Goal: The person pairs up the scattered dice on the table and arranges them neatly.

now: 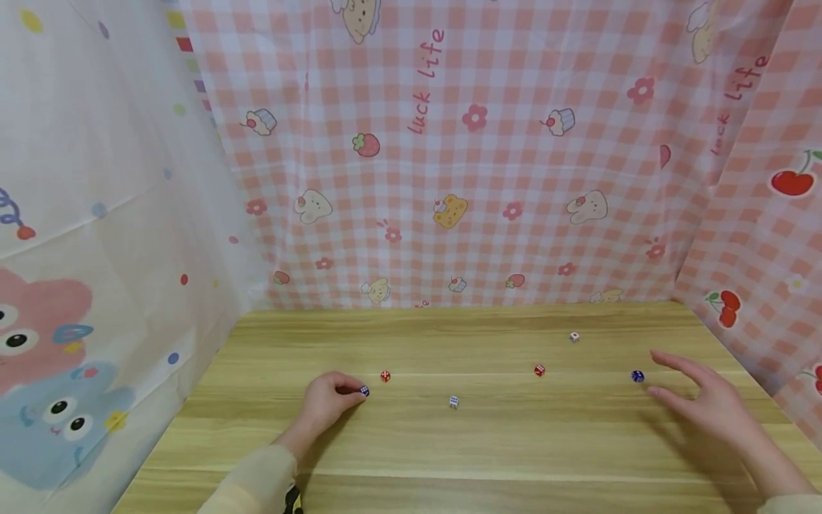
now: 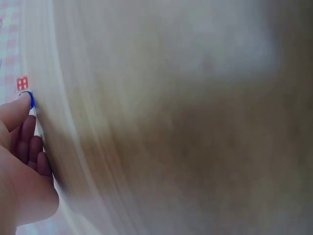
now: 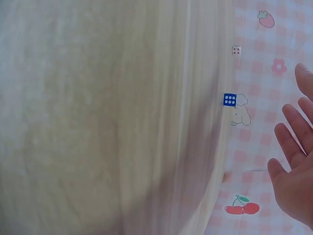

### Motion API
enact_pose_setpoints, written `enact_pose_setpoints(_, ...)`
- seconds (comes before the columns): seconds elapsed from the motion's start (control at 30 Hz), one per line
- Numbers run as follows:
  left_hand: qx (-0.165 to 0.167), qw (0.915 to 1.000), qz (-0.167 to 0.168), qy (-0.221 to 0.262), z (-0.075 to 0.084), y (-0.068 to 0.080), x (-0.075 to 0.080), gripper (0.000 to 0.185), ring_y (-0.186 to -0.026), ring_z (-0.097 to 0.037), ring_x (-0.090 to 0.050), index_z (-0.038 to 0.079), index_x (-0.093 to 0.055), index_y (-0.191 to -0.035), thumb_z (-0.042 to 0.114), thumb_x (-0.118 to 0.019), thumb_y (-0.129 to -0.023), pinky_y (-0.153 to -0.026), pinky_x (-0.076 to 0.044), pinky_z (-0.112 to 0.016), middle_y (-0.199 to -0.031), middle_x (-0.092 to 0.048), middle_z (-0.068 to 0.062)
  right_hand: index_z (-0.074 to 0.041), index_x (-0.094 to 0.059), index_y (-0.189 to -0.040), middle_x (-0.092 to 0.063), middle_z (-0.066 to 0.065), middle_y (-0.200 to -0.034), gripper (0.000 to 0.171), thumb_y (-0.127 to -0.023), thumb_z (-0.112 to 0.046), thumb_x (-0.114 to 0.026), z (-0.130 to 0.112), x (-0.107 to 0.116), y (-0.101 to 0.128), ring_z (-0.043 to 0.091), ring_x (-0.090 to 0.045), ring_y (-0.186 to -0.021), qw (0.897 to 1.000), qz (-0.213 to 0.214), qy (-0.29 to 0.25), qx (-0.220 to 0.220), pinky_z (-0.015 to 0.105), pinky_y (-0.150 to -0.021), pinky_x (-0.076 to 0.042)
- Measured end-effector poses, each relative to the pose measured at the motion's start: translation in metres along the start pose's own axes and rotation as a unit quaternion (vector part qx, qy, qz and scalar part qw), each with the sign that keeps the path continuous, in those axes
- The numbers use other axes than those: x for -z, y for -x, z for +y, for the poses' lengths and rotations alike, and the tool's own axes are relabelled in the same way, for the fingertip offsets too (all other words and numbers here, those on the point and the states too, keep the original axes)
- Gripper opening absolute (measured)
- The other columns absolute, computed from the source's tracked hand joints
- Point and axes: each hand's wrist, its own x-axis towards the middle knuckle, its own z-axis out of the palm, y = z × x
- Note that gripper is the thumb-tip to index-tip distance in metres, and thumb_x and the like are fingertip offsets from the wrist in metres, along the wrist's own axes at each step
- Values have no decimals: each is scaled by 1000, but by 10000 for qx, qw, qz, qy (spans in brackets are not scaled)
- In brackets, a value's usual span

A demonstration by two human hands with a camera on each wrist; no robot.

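My left hand (image 1: 329, 405) pinches a blue die (image 1: 364, 391) between thumb and fingers, low at the tabletop. In the left wrist view that blue die (image 2: 32, 100) shows at the fingertips, mostly covered by the thumb. Just beyond it lies a red die (image 1: 385, 376). My right hand (image 1: 713, 400) hovers over the table's right side, thumb and fingers spread with nothing between them. Close to its fingertips, apart from them, sits another blue die (image 1: 637, 376); in the right wrist view this blue die (image 3: 230, 100) shows six white dots on one side.
A white die (image 1: 453, 402) lies near the table's middle. Farther right are a second red die (image 1: 539, 370) and, toward the back, a second white die (image 1: 574, 337). The wooden table (image 1: 411, 457) meets a pink checked cloth (image 1: 411, 171) behind and patterned cloths at both sides.
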Motion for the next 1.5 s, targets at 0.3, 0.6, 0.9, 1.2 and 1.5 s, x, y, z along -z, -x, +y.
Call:
enact_pose_setpoints(0.3, -223, 9991, -305, -196, 6, 5, -12, 10, -83, -16, -62, 13, -78, -84, 9, -85, -77, -80, -49, -37, -85, -68, 5, -3, -55, -139, -52, -9, -137, 56, -91, -26, -73, 6, 3, -3, 8, -42, -127, 9993, -241, -9, -294, 38, -110, -29)
enact_pose_setpoints(0.6, -534, 9971, -526, -109, 14, 10, -20, 11, -82, -15, -61, 12, -78, -83, 10, -86, -76, -78, -49, -34, -83, -67, 5, 4, -53, -137, -52, 32, -134, 57, -92, -22, -73, 7, 5, -6, 54, -42, -120, 9976, -508, -90, -470, 69, -94, -31)
enact_pose_setpoints(0.9, -843, 9943, -640, -117, 20, 14, -29, 12, -82, -14, -61, 11, -79, -84, 10, -86, -75, -78, -48, -32, -84, -68, 6, 3, -49, -141, -49, 32, -138, 58, -96, -27, -68, 12, 7, -9, 42, -37, -131, 9949, -720, -295, -640, 62, -105, -28)
enact_pose_setpoints(1.2, -1220, 9892, -805, -97, 28, 19, -36, 11, -79, -11, -60, 13, -79, -84, 10, -86, -76, -76, -47, -29, -82, -68, 8, 6, -51, -137, -62, 10, -128, 53, -94, -20, -69, 20, 5, -11, -21, -34, -106, 9958, -620, -520, -424, -2, -85, -22)
enact_pose_setpoints(1.5, -1280, 9866, -1008, -107, 35, 25, -43, 10, -79, -9, -57, 15, -79, -82, 10, -85, -76, -76, -46, -30, -81, -66, 11, 9, -51, -135, -50, -28, -115, 53, -94, -20, -69, 27, 4, -12, -24, -33, -102, 9938, -756, -706, -419, -2, -82, -24)
